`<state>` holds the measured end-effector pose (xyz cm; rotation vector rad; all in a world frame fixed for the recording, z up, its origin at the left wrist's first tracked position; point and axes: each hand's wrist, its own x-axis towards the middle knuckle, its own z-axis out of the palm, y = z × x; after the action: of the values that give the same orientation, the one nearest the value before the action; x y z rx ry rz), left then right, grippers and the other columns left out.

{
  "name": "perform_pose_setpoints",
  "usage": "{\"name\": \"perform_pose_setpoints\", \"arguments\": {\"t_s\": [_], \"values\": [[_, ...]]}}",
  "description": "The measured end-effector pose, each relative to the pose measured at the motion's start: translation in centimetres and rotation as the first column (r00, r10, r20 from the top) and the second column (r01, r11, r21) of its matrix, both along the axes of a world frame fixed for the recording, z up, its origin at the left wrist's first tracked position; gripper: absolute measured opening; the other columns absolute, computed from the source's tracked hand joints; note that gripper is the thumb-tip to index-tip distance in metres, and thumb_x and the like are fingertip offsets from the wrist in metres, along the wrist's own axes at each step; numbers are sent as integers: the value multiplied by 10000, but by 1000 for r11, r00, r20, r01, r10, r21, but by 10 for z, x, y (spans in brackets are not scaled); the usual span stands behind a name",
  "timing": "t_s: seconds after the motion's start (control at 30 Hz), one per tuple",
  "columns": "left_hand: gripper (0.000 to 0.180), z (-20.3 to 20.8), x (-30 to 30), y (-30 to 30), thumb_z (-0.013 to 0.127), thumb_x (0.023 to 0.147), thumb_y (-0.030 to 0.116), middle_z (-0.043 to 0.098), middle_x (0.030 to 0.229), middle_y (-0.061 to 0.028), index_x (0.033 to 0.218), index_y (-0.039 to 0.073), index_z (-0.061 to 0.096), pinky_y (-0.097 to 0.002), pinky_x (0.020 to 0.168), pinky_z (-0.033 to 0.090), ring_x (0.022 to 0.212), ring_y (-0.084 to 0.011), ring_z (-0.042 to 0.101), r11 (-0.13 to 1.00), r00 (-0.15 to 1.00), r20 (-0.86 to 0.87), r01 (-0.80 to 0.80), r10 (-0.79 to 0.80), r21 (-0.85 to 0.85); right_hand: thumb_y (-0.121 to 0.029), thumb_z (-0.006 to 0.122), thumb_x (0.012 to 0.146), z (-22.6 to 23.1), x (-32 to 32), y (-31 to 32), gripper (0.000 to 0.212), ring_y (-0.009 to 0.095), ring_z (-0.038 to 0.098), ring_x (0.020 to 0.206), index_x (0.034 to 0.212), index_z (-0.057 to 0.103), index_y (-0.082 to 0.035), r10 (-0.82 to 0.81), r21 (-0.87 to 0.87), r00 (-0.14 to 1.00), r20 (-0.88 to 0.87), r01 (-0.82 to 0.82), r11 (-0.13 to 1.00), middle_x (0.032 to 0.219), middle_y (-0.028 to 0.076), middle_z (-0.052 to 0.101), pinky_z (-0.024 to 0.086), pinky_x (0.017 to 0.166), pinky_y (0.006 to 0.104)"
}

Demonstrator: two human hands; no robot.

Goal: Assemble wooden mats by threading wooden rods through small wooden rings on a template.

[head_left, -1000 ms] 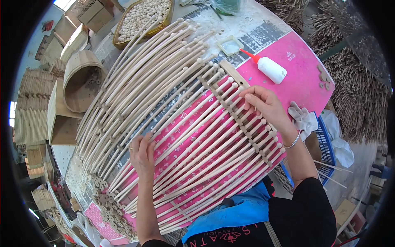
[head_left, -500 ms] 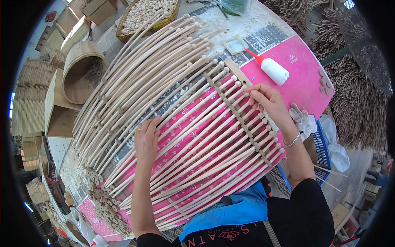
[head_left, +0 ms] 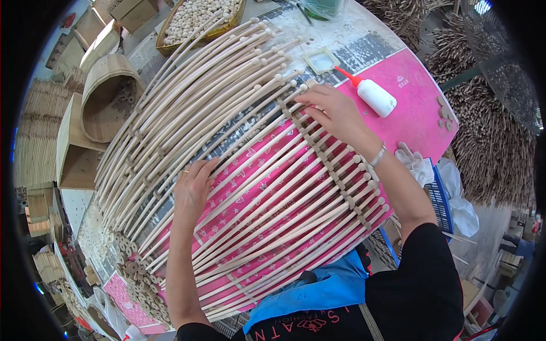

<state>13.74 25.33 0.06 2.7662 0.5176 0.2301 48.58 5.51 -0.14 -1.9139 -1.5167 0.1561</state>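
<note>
Long thin wooden sticks (head_left: 267,193) with round ball ends lie side by side across a pink patterned sheet (head_left: 239,153). A row of small brown wooden pieces (head_left: 334,175) crosses them near the ball ends. My left hand (head_left: 193,187) is closed, its fingertips at the middle of a stick by the sheet's upper edge. My right hand (head_left: 335,116) bends over the upper end of the row, thumb and fingers closing around a stick near its ball end; the palm side hides part of it. Beyond lies another dense batch of ball-ended sticks (head_left: 193,102).
A white glue bottle (head_left: 376,98) with a red nozzle lies right of a small square dish (head_left: 321,61). A basket of wooden balls (head_left: 202,23) stands at the back. Wooden rings (head_left: 139,278) heap at lower left. A wooden tub (head_left: 111,99) sits left; gloves (head_left: 414,162) lie right.
My right hand has moved left and away from me along the ball ends, to the upper end of the row. My left hand has shifted slightly left. The whole view has shifted a little.
</note>
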Motion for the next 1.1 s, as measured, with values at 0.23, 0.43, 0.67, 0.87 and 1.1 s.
{"name": "perform_pose_setpoints", "arguments": {"t_s": [0.23, 0.43, 0.67, 0.87, 1.1], "values": [[454, -3, 2, -15, 786, 810, -8, 671, 1238, -77, 1241, 98, 693, -443, 939, 533, 1096, -309, 671, 996, 994, 102, -54, 47, 74, -84, 734, 880, -13, 11, 40, 142, 256, 601, 1116, 1008, 687, -123, 94, -8, 936, 339, -98, 995, 1066, 39, 640, 485, 962, 407], [288, -12, 7, -17, 781, 823, 3, 683, 1218, -80, 1093, 61, 700, -427, 897, 562, 1053, -311, 691, 989, 982, 135, -137, 128, 61, -130, 760, 856, -20, 18, 41, 85, 217, 617, 1082, 913, 705, -160, 141, -114, 914, 381, -105, 988, 1014, 11, 649, 465, 920, 370], [221, -13, 9, -21, 766, 853, 5, 695, 1226, -68, 1060, 55, 707, -418, 870, 572, 1039, -300, 701, 981, 972, 165, -179, 165, 74, -209, 744, 915, -8, 18, 37, 98, 218, 605, 1044, 998, 720, -161, 194, -119, 913, 360, -161, 980, 1010, 6, 632, 430, 925, 386], [188, -14, 10, -23, 754, 873, 3, 698, 1248, -65, 1049, 55, 710, -410, 855, 580, 1032, -298, 712, 976, 966, 157, -215, 206, 42, -247, 756, 912, -12, 17, 43, 178, 202, 605, 1046, 1076, 732, -180, 308, -121, 898, 314, -284, 951, 1029, -2, 637, 419, 922, 367], [155, -13, 14, -22, 730, 895, 0, 701, 1256, -74, 1042, 45, 708, -416, 835, 582, 1042, -309, 714, 970, 957, 160, -244, 243, -11, -219, 798, 860, -10, 12, 46, 207, 186, 613, 1081, 1050, 746, -155, 294, -150, 868, 401, -254, 955, 1049, -5, 676, 436, 942, 361]]}}
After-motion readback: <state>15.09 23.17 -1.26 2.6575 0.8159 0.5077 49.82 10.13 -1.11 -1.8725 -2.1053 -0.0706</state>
